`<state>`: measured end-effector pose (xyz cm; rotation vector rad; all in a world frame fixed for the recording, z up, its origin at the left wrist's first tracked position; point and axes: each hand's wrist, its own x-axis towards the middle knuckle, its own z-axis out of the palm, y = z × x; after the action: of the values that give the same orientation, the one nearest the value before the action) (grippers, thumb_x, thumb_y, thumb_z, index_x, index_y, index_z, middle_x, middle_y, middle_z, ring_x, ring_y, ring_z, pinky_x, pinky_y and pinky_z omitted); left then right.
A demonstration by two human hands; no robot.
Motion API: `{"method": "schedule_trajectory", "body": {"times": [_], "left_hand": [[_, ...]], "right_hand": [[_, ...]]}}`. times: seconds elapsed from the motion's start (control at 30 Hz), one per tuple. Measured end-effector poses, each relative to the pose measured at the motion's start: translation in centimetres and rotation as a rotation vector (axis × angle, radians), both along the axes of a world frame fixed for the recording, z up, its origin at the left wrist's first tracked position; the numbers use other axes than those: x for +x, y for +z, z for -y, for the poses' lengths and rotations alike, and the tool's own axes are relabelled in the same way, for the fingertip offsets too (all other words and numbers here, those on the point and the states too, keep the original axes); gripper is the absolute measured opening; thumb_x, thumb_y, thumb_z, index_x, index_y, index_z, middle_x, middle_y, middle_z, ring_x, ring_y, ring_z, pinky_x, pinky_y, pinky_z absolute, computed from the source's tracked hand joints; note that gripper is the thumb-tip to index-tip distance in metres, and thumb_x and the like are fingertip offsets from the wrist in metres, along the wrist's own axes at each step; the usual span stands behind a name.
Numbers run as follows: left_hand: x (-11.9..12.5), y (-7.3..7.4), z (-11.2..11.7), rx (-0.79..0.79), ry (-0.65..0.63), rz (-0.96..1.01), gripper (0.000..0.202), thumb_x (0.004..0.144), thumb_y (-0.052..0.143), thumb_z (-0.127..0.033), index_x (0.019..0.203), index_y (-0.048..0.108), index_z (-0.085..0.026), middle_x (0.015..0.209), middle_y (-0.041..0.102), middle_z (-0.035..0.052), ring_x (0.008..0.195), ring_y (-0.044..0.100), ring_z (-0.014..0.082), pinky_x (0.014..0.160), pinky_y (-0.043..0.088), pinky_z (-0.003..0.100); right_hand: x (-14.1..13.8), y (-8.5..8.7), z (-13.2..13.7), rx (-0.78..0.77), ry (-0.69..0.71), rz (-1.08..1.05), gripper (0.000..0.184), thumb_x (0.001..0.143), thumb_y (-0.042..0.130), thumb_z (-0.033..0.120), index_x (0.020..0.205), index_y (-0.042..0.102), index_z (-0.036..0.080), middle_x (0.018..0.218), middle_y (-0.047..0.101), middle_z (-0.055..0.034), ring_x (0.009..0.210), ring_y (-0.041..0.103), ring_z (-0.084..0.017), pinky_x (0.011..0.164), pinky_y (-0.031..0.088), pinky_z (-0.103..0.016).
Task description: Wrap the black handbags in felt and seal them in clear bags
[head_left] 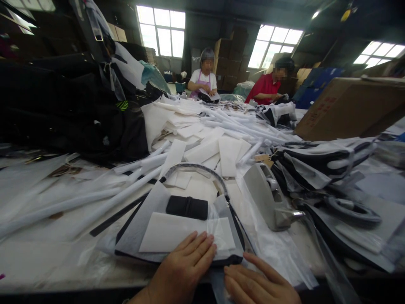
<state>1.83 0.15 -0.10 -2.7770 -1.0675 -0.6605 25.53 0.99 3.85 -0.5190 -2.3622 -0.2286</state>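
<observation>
My left hand (pixel 185 266) lies flat, fingers stretched, on the near edge of a dark bag (pixel 126 242) wrapped in translucent plastic. On the bag rest a white folded sheet (pixel 164 236) and a small black pouch (pixel 187 207). The bag's handle (pixel 202 169) arches up behind. My right hand (pixel 256 283) is just right of the left, fingers extended and flat on the plastic wrap (pixel 278 253) at the bag's right corner. Neither hand grips anything.
A grey tape dispenser (pixel 268 198) stands right of the bag. White paper rolls and folded sheets (pixel 218 143) cover the table. Black bags (pixel 79 109) pile at left, wrapped bags (pixel 325 162) and a cardboard box (pixel 351 105) at right. Two people (pixel 204 80) work at the far end.
</observation>
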Motion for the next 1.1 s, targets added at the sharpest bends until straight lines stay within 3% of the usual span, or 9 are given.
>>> {"method": "schedule_trajectory", "body": {"times": [0.17,0.27,0.33,0.43,0.57,0.77,0.93,1.1], "left_hand": [[0.0,-0.2,0.0,0.030,0.013,0.023,0.043,0.097,0.038,-0.008,0.136,0.057,-0.009,0.141,0.060,0.0108,0.132,0.056,0.0235,0.107,0.052,0.041],[0.2,-0.1,0.0,0.070,0.040,0.077,0.039,0.101,0.038,-0.011,0.134,0.059,-0.011,0.139,0.063,0.0089,0.131,0.056,0.0214,0.107,0.051,0.038],[0.3,-0.1,0.0,0.089,0.056,0.099,0.038,0.103,0.037,-0.012,0.131,0.062,-0.012,0.138,0.064,0.0086,0.131,0.056,0.0211,0.107,0.051,0.037],[0.6,0.0,0.0,0.103,0.092,0.143,0.036,0.104,0.036,-0.014,0.122,0.067,-0.012,0.131,0.066,0.0102,0.127,0.058,0.0223,0.107,0.051,0.036],[0.6,-0.3,-0.1,0.094,0.086,0.187,0.039,0.104,0.031,-0.014,0.115,0.068,-0.010,0.115,0.072,0.0097,0.113,0.065,0.0216,0.106,0.052,0.036],[0.1,-0.8,-0.3,0.107,0.044,0.219,0.034,0.101,0.036,-0.010,0.115,0.068,-0.010,0.113,0.074,0.0083,0.111,0.066,0.0190,0.107,0.051,0.033],[0.1,-1.1,-0.5,0.109,0.054,0.214,0.036,0.099,0.038,-0.010,0.122,0.065,-0.011,0.116,0.073,0.0068,0.112,0.065,0.0169,0.110,0.048,0.030],[0.2,-1.3,-0.4,0.141,0.053,0.143,0.036,0.099,0.041,-0.012,0.126,0.064,-0.014,0.119,0.070,0.0104,0.114,0.064,0.0225,0.102,0.054,0.036]], "right_hand": [[-0.7,1.9,-1.3,-0.089,0.008,0.010,0.028,0.100,0.045,0.007,0.095,0.071,0.017,0.085,0.080,-0.0003,0.083,0.075,-0.012,0.121,0.029,-0.033],[-1.5,2.7,-3.1,-0.229,-0.042,0.007,0.022,0.098,0.051,0.010,0.096,0.071,0.019,0.084,0.077,0.0017,0.086,0.072,-0.014,0.110,0.040,-0.033],[-2.0,2.6,-4.0,-0.310,-0.107,-0.023,0.022,0.098,0.052,0.014,0.090,0.070,0.023,0.087,0.076,0.0014,0.087,0.069,-0.018,0.095,0.049,-0.035],[-2.3,1.5,-4.9,-0.464,-0.189,-0.023,0.020,0.096,0.059,0.023,0.079,0.070,0.025,0.100,0.073,-0.0024,0.091,0.065,-0.022,0.079,0.052,-0.037],[-2.2,0.1,-5.6,-0.703,-0.219,0.016,0.014,0.087,0.074,0.026,0.074,0.069,0.024,0.089,0.070,-0.0015,0.081,0.064,-0.020,0.072,0.052,-0.031],[-2.3,-0.1,-6.6,-0.988,-0.289,0.003,0.020,0.072,0.083,0.010,0.069,0.067,0.021,0.081,0.067,0.0015,0.076,0.065,-0.016,0.069,0.049,-0.025],[-2.8,0.1,-6.9,-1.059,-0.336,0.025,0.022,0.073,0.080,0.009,0.068,0.062,0.019,0.079,0.061,0.0018,0.072,0.060,-0.015,0.066,0.045,-0.024],[-3.0,0.1,-7.0,-1.028,-0.407,0.057,0.027,0.072,0.079,0.011,0.081,0.056,0.022,0.078,0.058,0.0055,0.066,0.054,-0.013,0.061,0.038,-0.023]]}}
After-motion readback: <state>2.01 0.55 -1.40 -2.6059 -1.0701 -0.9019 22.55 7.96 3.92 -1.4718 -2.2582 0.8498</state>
